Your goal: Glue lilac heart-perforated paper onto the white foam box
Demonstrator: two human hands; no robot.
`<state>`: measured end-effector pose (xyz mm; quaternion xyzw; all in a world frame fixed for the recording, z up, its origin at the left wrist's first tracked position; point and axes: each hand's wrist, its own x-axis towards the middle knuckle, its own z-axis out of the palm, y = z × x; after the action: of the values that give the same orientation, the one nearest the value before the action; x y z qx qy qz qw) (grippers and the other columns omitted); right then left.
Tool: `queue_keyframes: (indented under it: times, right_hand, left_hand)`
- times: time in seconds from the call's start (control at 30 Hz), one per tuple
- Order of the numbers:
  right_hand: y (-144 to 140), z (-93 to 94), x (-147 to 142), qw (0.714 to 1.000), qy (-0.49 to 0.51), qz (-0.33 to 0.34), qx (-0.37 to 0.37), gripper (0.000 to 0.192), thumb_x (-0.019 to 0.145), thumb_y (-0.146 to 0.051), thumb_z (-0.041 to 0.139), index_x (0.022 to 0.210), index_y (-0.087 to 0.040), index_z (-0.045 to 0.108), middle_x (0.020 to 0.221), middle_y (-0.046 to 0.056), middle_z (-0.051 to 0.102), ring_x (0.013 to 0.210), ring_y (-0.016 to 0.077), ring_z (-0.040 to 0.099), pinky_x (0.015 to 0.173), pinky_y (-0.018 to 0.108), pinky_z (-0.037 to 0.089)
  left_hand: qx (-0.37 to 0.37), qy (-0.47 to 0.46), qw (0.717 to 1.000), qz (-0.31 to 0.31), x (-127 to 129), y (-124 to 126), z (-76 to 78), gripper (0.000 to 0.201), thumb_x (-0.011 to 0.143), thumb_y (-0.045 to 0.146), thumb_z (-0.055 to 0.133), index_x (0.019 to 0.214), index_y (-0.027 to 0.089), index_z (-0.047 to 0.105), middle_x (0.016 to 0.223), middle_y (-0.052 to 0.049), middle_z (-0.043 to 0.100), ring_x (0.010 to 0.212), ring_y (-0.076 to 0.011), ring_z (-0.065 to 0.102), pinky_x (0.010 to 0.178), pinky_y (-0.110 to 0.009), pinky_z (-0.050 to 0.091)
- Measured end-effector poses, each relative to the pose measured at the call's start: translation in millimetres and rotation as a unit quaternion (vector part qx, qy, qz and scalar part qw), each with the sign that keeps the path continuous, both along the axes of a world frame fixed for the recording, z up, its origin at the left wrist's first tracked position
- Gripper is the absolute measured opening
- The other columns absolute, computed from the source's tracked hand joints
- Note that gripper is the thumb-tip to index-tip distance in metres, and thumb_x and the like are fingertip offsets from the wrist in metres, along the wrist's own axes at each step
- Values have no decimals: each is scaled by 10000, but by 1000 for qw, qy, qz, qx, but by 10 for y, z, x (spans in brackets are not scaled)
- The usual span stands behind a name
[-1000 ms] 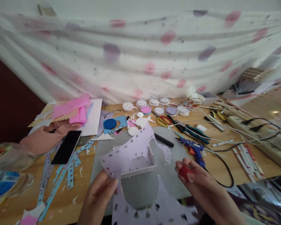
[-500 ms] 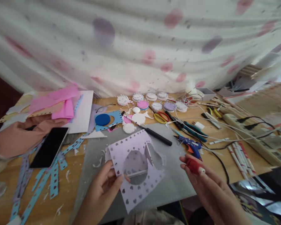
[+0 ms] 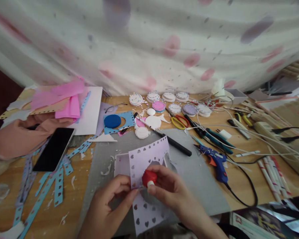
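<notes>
My left hand (image 3: 112, 202) pinches the left edge of a lilac sheet of paper (image 3: 142, 152) with a dark heart pattern and a large round hole cut in it. My right hand (image 3: 173, 191) grips a small red thing with a white end (image 3: 149, 178), its kind unclear, held over the sheet close to the hole. The fingers of both hands are near each other, and the right hand covers much of the hole. Behind the sheet, a pale lilac box-like piece (image 3: 121, 164) shows in part on the grey mat (image 3: 194, 172).
A glue gun (image 3: 215, 159), a black-handled tool (image 3: 176, 145), scissors (image 3: 178, 122) and pliers (image 3: 220, 141) lie to the right and behind. Decorated discs (image 3: 158, 106) line the back. A phone (image 3: 54, 149), blue strips (image 3: 58, 186) and a blue disc (image 3: 112, 121) are leftward.
My right hand has moved left with the red thing, from beside the glue gun to over the lilac sheet. The left hand still holds the sheet; the view has shifted slightly.
</notes>
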<state>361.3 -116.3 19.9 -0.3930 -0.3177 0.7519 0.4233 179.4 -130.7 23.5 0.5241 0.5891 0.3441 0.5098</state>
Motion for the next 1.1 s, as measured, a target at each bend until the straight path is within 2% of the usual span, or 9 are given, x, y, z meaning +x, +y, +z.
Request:
queue_keyframes:
  times: [0.1,0.3,0.43,0.5,0.6,0.7,0.83,1.0,1.1]
  right_hand:
    - [-7,-95,-36,999,20,-14,-38,281,704,-296,809,935,-216,671,847,-13,641,776,104,588,738,202,462]
    - [-35,-198,-48,998,34,-22,-57,299,732,-332,790,978,-201,683,935,22,676,854,137,628,817,250,473]
    - [-23,-179,-75,993,81,-36,-79,272,741,-336,781,950,-200,672,924,15,674,864,140,637,864,288,487]
    - [-26,-190,-83,992,90,-31,-84,261,746,-320,780,951,-204,668,919,7,669,859,132,633,858,282,492]
    - [-33,-210,-88,994,76,-18,-75,260,745,-290,788,963,-219,667,913,-11,668,828,101,621,805,225,490]
    - [-29,-179,-93,996,64,-8,-55,266,731,-264,803,955,-230,664,889,-26,665,800,77,604,748,171,473]
    - [-56,-69,-61,997,75,-3,-20,238,734,-249,800,922,-233,654,817,-34,621,780,82,584,734,172,470]
    - [-156,4,78,999,21,-23,45,337,706,-262,816,988,-263,632,874,-18,602,834,123,586,789,234,482]
    - [-173,7,112,996,-48,-17,79,311,714,-288,806,973,-251,637,923,-2,601,912,143,574,847,245,461]
  left_hand:
    - [-39,-26,999,-20,57,-50,-12,120,762,356,693,825,255,712,793,-30,745,721,-203,694,637,-215,544]
    - [-67,-54,996,32,102,-81,-36,204,730,357,716,914,271,740,806,-33,748,712,-212,680,680,-251,549]
    - [-80,18,996,-47,37,-63,-57,169,760,379,677,844,245,738,685,-28,718,641,-204,661,585,-223,525]
    - [-71,54,994,-63,11,-55,-37,193,760,403,668,831,238,740,681,-29,718,634,-203,661,562,-211,516]
    - [-24,97,994,-37,-28,-29,32,217,760,431,659,833,241,736,686,-17,719,638,-194,664,570,-196,515]
    - [43,125,991,-16,-58,13,96,194,791,402,629,729,232,697,596,12,674,577,-160,640,561,-178,509]
    - [17,51,999,7,29,34,105,242,806,384,628,635,211,636,493,41,625,474,-119,601,499,-154,490]
    - [-54,-72,995,-29,218,16,23,217,814,387,631,733,198,701,659,-10,743,613,-155,697,569,-179,547]
    - [-64,-94,993,-43,215,27,-46,215,825,383,625,834,198,733,766,-30,771,720,-182,724,641,-206,573]
